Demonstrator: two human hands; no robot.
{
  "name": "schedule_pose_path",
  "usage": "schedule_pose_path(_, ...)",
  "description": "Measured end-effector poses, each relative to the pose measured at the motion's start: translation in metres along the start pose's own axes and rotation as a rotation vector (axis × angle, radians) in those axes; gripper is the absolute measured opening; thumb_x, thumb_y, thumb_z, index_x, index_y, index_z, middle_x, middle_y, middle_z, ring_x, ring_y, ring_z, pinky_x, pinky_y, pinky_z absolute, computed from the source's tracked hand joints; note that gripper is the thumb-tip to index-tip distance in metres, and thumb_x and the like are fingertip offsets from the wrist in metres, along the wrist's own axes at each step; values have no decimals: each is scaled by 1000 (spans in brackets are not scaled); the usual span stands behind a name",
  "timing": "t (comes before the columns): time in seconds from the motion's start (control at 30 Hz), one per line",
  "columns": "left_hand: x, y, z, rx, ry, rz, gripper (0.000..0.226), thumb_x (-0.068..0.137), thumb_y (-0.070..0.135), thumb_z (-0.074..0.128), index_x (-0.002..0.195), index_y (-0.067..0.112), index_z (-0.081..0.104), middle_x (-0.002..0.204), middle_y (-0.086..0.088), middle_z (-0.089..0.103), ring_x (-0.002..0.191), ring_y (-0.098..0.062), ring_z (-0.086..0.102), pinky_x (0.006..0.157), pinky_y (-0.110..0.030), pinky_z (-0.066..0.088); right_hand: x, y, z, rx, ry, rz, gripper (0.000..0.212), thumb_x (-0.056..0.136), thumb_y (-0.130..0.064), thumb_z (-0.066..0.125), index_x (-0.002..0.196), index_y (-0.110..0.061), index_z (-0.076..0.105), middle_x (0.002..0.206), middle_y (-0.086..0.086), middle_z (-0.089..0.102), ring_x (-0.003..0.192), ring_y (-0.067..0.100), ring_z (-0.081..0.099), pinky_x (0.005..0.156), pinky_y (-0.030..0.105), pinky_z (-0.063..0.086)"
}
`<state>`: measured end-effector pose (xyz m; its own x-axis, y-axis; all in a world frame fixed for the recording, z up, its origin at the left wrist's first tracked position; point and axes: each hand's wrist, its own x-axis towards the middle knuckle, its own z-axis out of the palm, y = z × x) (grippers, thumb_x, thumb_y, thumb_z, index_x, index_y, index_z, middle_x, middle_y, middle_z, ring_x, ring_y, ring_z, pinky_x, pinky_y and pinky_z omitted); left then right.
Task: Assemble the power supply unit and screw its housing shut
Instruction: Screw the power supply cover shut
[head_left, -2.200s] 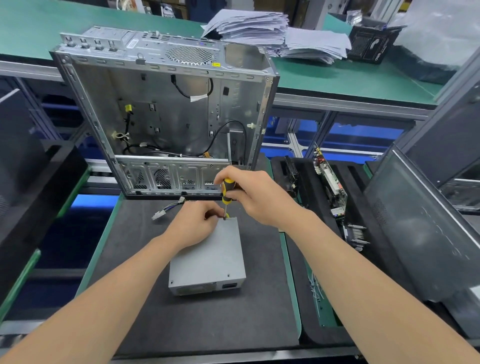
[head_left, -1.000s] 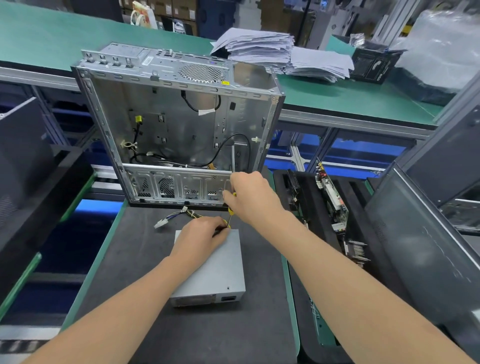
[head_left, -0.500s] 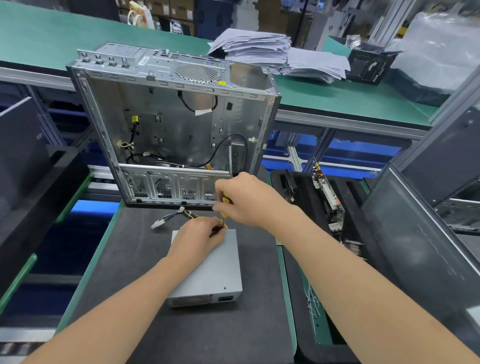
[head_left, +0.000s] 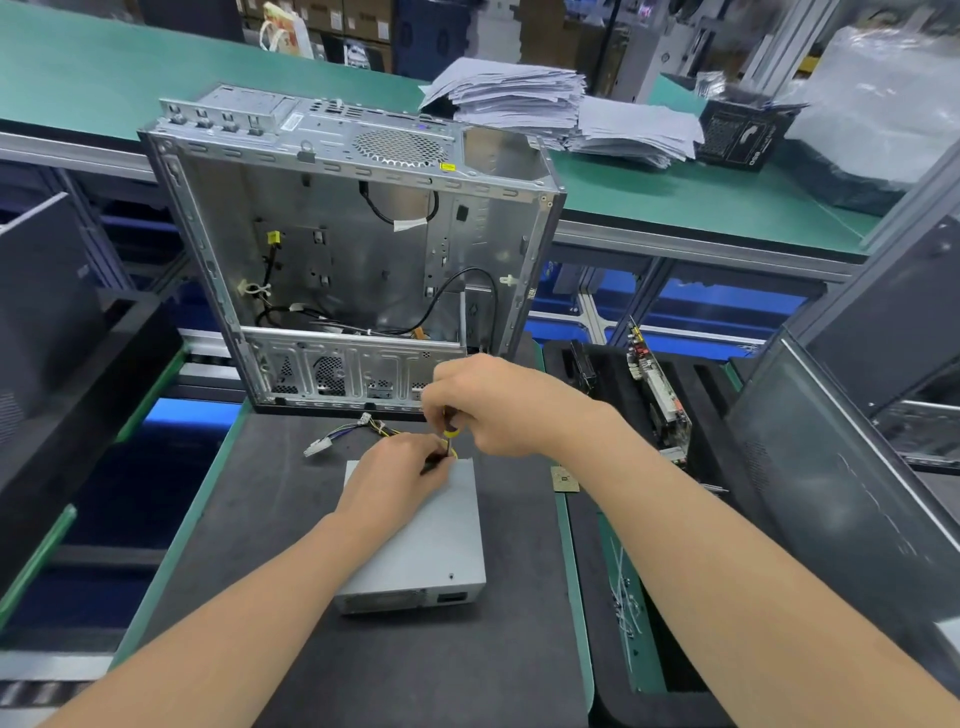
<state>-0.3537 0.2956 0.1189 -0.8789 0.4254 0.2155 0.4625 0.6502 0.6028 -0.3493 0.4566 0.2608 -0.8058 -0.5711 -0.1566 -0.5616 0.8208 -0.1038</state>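
Note:
A grey metal power supply unit (head_left: 426, 545) lies flat on the dark mat (head_left: 260, 519), its cable bundle with white connectors (head_left: 337, 436) trailing off its far end. My right hand (head_left: 498, 405) grips a yellow-and-black screwdriver (head_left: 450, 428) held nearly upright over the unit's far right corner. My left hand (head_left: 400, 478) rests on the unit's far end, fingers curled and pinching around the screwdriver's tip. The tip and any screw are hidden by my fingers.
An open silver computer case (head_left: 353, 249) stands just behind the unit. Circuit boards (head_left: 654, 389) sit in a black foam tray to the right, beside a dark side panel (head_left: 831, 493). A small chip (head_left: 565, 478) lies on the mat's right edge. Paper stacks (head_left: 561, 109) lie on the green bench.
Both hands stay at the unit's far right corner. The right hand has shifted slightly around the screwdriver handle; the camera view moved a little.

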Motion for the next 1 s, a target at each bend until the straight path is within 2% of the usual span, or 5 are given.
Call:
schedule_pose_path(0.1,1,-1,1,-23,-14,-5,13,95,22,67,85,16,70,80,1,70,82,-26,61,74,-42,50,4,2,4,79,70,214,3,98,-22,65,96,-20,63,91,-4,52,96,21,52,73,38,50)
schedule_pose_path(0.3,1,-3,2,-45,-18,-9,12,96,26,68,94,16,75,90,3,75,91,-22,66,82,-41,52,14,-4,20,151,245,745,49,100,-49,59,70,-18,36,73,0,33,79,34,47,66,34,36)
schedule_pose_path(0.57,1,0,0,-15,-35,-31,19,96,24,64,79,14,65,74,0,64,77,-26,55,72,-43,50,-2,2,1,-13,34,-36,19,92,-6,63,103,-21,68,109,-5,58,98,19,58,77,40,50)
schedule_pose_path(0.87,2,-3,2,-33,-42,-30,13,96,27,66,92,18,74,87,4,74,89,-21,64,80,-42,52,15,-11,23,134,290,609,47,101,-50,59,75,-15,44,72,1,42,75,34,50,58,35,32)
schedule_pose_path(1.0,1,-2,0,-16,-43,-22,16,96,24,66,84,15,69,78,1,69,81,-24,60,75,-44,51,11,-11,12,-3,251,423,47,101,-58,54,80,-17,61,84,2,57,79,30,59,63,35,40)
